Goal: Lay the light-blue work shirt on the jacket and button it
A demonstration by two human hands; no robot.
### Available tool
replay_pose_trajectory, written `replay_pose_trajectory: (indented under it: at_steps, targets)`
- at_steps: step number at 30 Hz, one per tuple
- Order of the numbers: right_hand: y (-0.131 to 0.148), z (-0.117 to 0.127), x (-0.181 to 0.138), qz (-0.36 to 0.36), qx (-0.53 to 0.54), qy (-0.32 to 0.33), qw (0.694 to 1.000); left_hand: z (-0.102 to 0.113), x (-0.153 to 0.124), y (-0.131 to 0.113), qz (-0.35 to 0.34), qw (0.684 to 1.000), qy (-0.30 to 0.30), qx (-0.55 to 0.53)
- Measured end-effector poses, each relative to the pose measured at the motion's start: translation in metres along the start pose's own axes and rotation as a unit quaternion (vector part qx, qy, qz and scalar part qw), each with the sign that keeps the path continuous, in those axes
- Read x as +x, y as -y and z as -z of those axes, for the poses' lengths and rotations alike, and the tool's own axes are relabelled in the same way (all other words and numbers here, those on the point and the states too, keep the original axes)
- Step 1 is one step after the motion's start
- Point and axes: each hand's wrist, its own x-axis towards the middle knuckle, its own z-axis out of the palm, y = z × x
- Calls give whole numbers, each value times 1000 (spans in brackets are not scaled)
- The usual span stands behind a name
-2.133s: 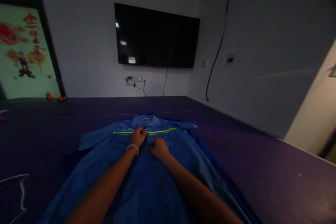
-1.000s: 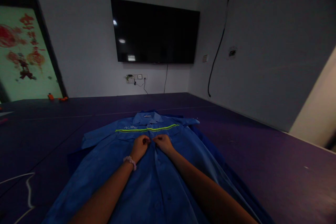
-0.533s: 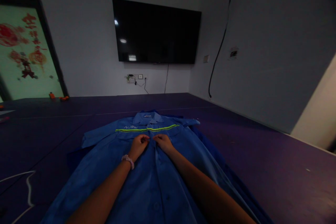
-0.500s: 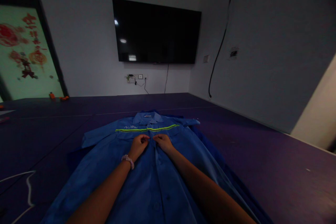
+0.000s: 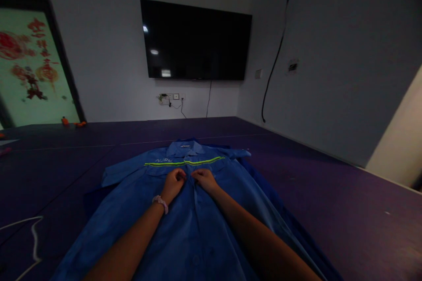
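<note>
A blue work shirt [image 5: 184,228] with a yellow-green reflective stripe [image 5: 184,162] across the chest lies flat, front up, on a dark purple surface [image 5: 329,202], collar away from me. My left hand [image 5: 174,182], with a pale band at the wrist, pinches the front placket just below the stripe. My right hand [image 5: 205,180] pinches the opposite edge of the placket, fingertips almost touching the left hand's. Both hands are closed on the cloth at the shirt's centre line. A darker blue garment [image 5: 263,189] shows under the shirt's right side.
A black screen [image 5: 196,39] hangs on the far wall above a socket strip [image 5: 169,98]. A black cable [image 5: 275,57] runs down the right wall. A white cord [image 5: 31,237] lies at the left. Small orange objects [image 5: 70,122] sit at the far left edge.
Two seconds ago my hands were higher on the placket, at the stripe. They have since come down a little towards me and have stayed nearly still for the last second.
</note>
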Motion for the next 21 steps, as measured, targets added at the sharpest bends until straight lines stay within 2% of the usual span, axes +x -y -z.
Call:
replay_pose_trajectory:
  at_steps: [8, 21]
  targets:
    - [-3, -1, 2, 21, -18, -11, 1000, 2, -2, -3, -13, 1000, -4, 4]
    - [-7, 0, 0, 83, -104, -8, 991, 1, -1, -2, -22, 1000, 5, -9]
